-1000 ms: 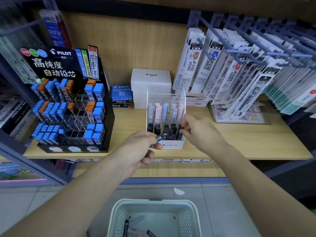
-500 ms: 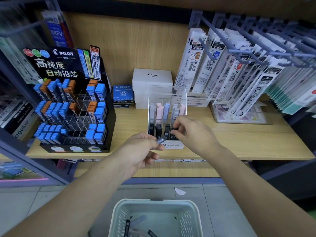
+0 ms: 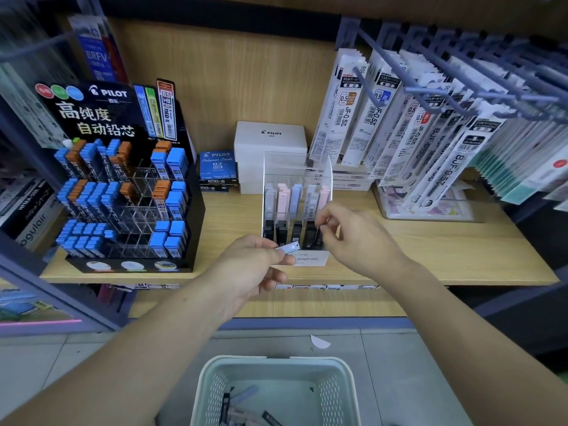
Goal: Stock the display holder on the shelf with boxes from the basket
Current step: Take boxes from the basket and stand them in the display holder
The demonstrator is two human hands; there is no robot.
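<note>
The right hand (image 3: 353,241) has eased back from the display holder's (image 3: 298,162) front row, fingers curled at a dark box (image 3: 318,238); pinching or not, I can't tell. The left hand (image 3: 246,269) pinches the next slim box (image 3: 288,248) ready beside it, above the basket (image 3: 212,368).

Wooden back panel (image 3: 246,81) above grey tiled floor (image 3: 46,364).

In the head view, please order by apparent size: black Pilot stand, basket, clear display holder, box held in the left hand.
1. Black Pilot stand, largest.
2. Basket; nearness to the camera enlarges it, and the frame cuts it off.
3. Clear display holder.
4. Box pinched by the left hand, smallest.
</note>
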